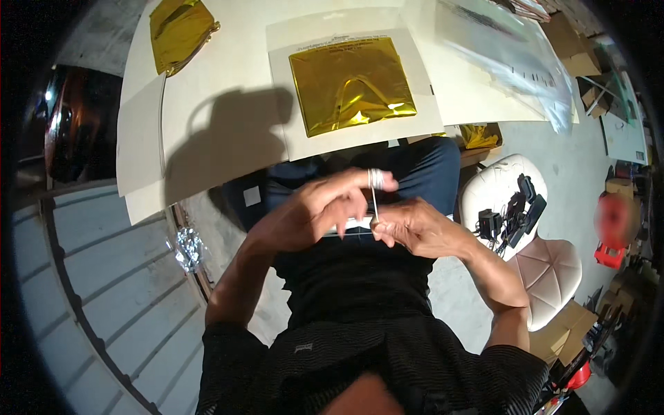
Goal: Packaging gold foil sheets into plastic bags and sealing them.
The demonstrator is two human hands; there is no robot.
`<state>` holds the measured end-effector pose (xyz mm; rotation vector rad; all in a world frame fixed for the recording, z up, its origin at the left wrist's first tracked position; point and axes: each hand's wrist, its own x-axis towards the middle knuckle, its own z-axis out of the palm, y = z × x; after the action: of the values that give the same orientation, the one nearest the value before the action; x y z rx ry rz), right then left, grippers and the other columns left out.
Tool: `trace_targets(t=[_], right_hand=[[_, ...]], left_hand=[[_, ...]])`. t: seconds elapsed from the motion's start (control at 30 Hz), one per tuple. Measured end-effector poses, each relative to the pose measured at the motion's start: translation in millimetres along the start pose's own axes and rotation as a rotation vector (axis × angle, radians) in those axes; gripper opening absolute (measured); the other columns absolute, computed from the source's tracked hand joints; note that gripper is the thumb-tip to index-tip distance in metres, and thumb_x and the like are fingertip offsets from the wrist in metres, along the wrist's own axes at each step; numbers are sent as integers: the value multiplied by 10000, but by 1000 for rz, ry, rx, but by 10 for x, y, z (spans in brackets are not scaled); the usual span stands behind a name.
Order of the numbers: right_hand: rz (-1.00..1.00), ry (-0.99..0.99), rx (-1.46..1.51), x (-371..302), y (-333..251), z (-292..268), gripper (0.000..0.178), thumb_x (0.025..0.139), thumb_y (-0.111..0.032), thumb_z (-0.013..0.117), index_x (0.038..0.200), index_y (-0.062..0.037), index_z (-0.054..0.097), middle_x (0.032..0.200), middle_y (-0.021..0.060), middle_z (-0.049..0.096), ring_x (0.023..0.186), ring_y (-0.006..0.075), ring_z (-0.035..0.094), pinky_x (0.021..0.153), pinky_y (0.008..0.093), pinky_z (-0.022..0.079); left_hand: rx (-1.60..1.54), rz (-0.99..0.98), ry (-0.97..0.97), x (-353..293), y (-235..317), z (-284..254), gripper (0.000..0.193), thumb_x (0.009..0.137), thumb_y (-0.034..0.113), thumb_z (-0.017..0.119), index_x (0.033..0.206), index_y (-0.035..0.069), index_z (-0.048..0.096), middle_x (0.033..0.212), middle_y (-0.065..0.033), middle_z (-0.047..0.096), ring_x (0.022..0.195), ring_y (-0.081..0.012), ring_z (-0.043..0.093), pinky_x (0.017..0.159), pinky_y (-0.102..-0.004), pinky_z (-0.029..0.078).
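Observation:
Above my lap, my left hand [325,204] has thin white cord [375,178] wound in several turns around an outstretched finger. Its other fingers are partly curled and a little blurred. From the wound finger the cord runs down to my right hand [413,227], whose thumb and fingers are pinched on it. A thin pale line also stretches leftward below my hands from the right fingertips. On the table ahead, a shiny gold foil packet [353,84] lies flat on a clear plastic bag [430,123]. Neither hand touches the packet.
The pale table [207,41] also bears another gold foil piece [178,33] at far left and clear plastic bags [512,59] at right. A cushioned chair [494,183] at right holds black adapters and cables [508,218]. Crumpled silver foil [189,249] is at lower left.

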<state>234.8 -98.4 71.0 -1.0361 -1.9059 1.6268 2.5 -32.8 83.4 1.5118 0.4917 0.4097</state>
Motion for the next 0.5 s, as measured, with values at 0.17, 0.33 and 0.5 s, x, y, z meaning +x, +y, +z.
trace_targets(t=[0.17,0.33,0.5], right_hand=[[62,396,254,-57,-140,-362,127,1009,-54,523,920,-10,602,700,-3,537,618,68,496,553,239,409],[74,77,150,5,-141,-63,184,1026,-136,530,924,-3,606,680,29,592,572,101,570,493,248,453],[-2,363,117,0,-56,-314,276,1060,-219,475,958,0,609,679,9,558,574,77,527,508,222,421]], left_hand=[[-118,-207,-233,-27,139,11,346,986,9,462,1313,38,573,963,-73,641,704,-126,585,623,-259,512],[319,120,150,121,-79,40,418,953,12,497,1371,22,526,965,-112,627,754,-133,585,681,-268,511],[-206,-108,-141,28,191,-7,324,1033,126,446,1292,-10,584,891,-96,663,678,-103,598,578,-235,506]])
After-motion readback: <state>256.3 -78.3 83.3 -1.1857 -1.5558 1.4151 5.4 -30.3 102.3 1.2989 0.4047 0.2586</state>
